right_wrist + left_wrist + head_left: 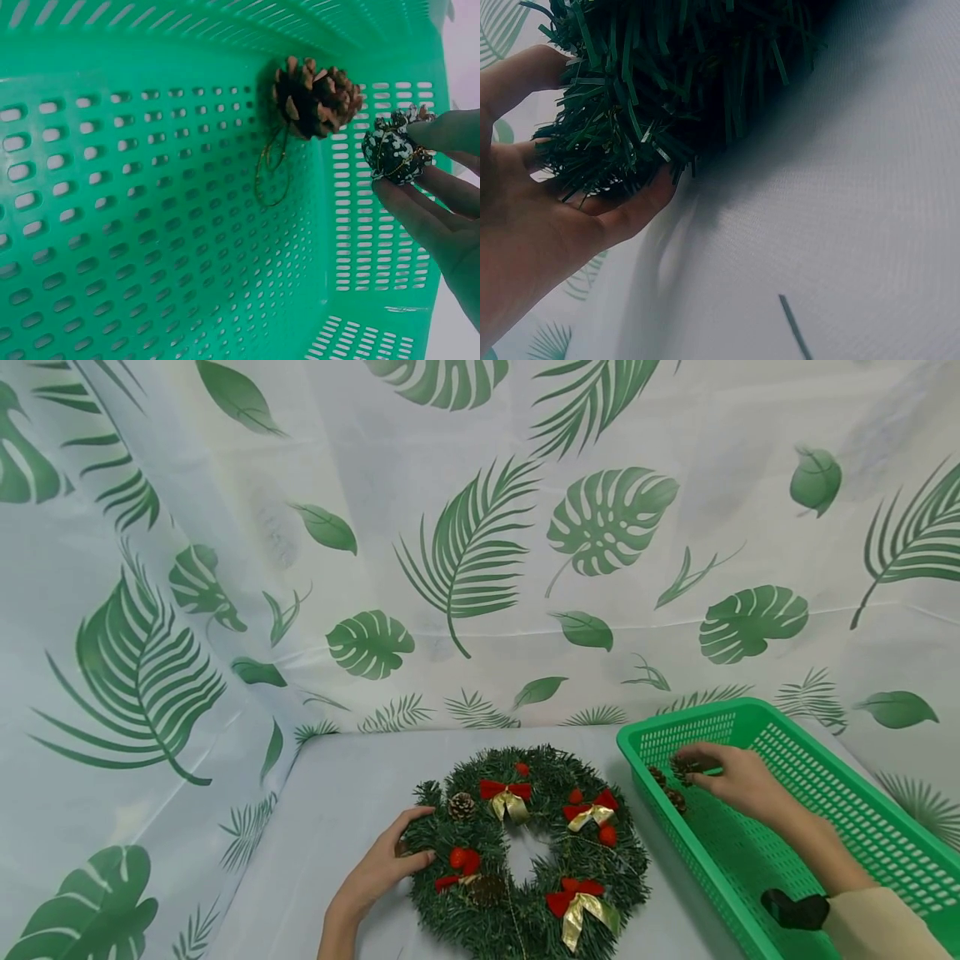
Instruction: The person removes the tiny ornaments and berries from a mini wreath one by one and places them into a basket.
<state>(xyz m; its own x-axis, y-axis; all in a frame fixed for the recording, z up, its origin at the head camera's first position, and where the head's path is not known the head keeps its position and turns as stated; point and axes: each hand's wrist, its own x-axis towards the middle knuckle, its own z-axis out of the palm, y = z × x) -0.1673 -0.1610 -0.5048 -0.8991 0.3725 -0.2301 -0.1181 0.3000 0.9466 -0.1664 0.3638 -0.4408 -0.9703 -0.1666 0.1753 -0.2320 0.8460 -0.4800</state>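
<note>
A green Christmas wreath (626, 877) lies flat, trimmed with red-and-gold bows (587, 910), red berries (463, 859) and pine cones (461, 806). My left hand (390, 853) grips its left edge. In the left wrist view, the fingers (634, 214) curl round the bristly greenery (622, 112), thumb and fingers on opposite sides. Inside the far end of the green basket (690, 852), my right hand (738, 779) pinches a pine cone (397, 146) with whitish tips and a thin gold cord. Brown pine cones (316, 97) sit by the basket's wall, one with a gold loop.
The long perforated basket stands right of the wreath, its rim (720, 902) raised above the white tabletop (337, 793). A leaf-printed cloth (480, 568) hangs behind and at the left. One loose green needle (795, 326) lies on the table. A black strap (795, 910) circles the right wrist.
</note>
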